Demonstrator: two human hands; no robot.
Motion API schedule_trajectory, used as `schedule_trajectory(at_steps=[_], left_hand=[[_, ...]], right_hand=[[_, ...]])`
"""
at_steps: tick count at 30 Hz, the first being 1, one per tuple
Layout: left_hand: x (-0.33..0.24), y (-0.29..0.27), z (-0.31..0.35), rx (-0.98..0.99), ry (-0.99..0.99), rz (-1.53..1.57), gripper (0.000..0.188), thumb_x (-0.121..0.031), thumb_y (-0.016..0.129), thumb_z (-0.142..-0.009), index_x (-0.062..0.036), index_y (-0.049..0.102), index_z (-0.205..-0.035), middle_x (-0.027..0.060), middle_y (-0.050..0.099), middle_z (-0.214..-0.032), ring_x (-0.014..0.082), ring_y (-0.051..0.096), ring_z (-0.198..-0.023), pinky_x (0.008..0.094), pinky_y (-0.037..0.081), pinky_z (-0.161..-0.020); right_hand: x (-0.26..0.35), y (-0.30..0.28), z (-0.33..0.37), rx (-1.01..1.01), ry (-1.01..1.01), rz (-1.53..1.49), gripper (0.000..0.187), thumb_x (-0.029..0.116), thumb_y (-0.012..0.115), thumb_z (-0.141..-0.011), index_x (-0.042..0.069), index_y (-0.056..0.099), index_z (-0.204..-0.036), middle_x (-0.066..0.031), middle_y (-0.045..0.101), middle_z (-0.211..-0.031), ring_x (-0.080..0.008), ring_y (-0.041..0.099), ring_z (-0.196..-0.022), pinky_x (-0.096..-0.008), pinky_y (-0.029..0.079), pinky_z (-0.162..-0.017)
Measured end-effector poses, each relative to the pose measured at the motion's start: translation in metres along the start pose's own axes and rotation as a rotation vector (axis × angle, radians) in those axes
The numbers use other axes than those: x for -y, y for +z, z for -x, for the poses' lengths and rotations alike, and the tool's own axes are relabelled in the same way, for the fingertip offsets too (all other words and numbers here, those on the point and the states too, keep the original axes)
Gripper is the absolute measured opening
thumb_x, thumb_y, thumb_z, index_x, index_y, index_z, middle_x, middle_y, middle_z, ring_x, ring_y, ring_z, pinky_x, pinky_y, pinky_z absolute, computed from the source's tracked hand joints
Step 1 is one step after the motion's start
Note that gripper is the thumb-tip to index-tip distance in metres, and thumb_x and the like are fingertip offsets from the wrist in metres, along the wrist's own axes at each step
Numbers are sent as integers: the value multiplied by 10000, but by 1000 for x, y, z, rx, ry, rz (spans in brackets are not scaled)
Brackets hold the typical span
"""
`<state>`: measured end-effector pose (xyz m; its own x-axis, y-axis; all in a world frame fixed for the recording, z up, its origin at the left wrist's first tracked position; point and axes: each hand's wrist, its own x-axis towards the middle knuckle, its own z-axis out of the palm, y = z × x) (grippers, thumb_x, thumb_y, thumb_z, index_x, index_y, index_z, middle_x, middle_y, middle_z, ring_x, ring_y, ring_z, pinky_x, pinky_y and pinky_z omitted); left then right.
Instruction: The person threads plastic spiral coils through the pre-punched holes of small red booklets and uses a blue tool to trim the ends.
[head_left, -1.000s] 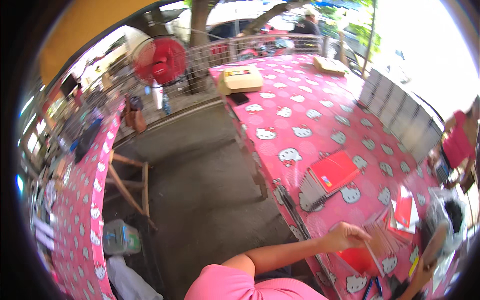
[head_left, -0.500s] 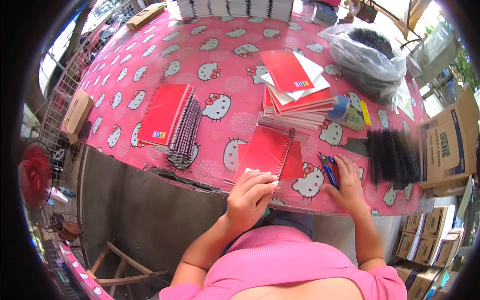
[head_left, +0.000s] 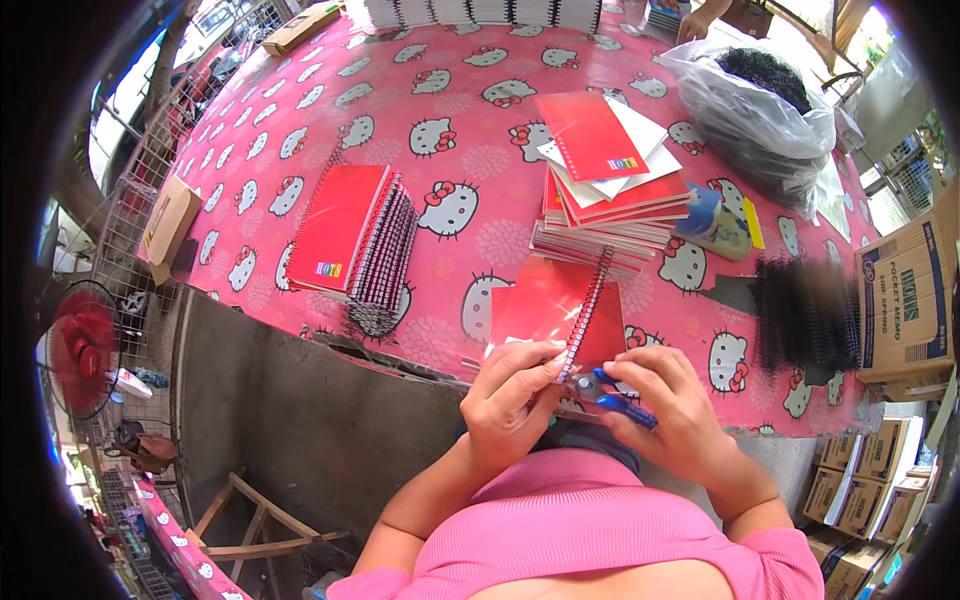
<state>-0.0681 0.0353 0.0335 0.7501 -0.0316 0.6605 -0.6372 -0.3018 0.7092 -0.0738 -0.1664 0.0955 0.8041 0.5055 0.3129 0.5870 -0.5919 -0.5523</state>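
Observation:
A red spiral notebook (head_left: 545, 300) lies at the table's near edge, its wire coil (head_left: 592, 305) running along the right side. My left hand (head_left: 512, 400) is closed on the notebook's lower end by the coil, fingertips pinched. In my right hand (head_left: 675, 405) are small blue-handled pliers (head_left: 625, 408), with their jaws at the coil's near end. Whether the jaws grip the wire is too small to tell. Under this notebook shows another red cover (head_left: 608, 335). Beyond it stands a pile of red covers and white sheets (head_left: 590, 145).
A stack of spiral-bound red notebooks (head_left: 340, 225) sits to the left. On the right lie black coils (head_left: 805, 315), a clear plastic bag (head_left: 745, 130) of dark coils, and a carton (head_left: 910, 285). At the far right is another person's hand (head_left: 700, 20).
My right hand has picked up the pliers from the table and brought them left to the coil's near end. My left hand still holds the notebook. Another person's hand shows at the far side.

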Motion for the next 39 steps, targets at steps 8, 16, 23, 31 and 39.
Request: schedule_trajectory(at_steps=[8,16,23,31,39], left_hand=[[7,-2,-1,1,126,-29,294,155,711,-639,36,678,-906,147,679,-926,282,660,-843,379,529,-761],[9,-23,-19,-20,177,-118,319,84,668,-678,14,667,-989,149,641,-1008,295,629,-886,393,507,-793],[-5,-47,-37,-50,173,-190,216,52,649,-771,24,662,-984,155,625,-990,312,627,-883,376,528,-741],[107,-154,-33,-949,-193,102,488,-349,430,-1021,14,442,-1346,159,559,-1263,206,522,-1152,337,375,-1007],[116,-131,-60,-976,-321,-43,455,-369,388,-1034,16,602,-920,94,644,-906,148,568,-859,308,434,-813]], right_hand=[[-31,6,8,452,906,-1339,290,195,683,-884,-29,636,-1062,-84,688,-943,-139,652,-812,-257,515,-693],[-65,-4,29,-57,219,374,408,190,741,-757,24,605,-1104,-187,523,-1281,-382,487,-1200,-495,364,-1034],[9,24,-102,55,-446,73,442,0,670,-723,46,582,-1154,-179,547,-1209,-347,555,-1026,-442,455,-907],[34,91,-252,-236,63,-928,253,41,655,-841,31,595,-1086,-55,594,-1049,-140,555,-945,-283,457,-789],[5,193,-281,-381,-47,-1035,111,116,552,-920,28,604,-962,-4,556,-915,-82,483,-839,-244,401,-798]])
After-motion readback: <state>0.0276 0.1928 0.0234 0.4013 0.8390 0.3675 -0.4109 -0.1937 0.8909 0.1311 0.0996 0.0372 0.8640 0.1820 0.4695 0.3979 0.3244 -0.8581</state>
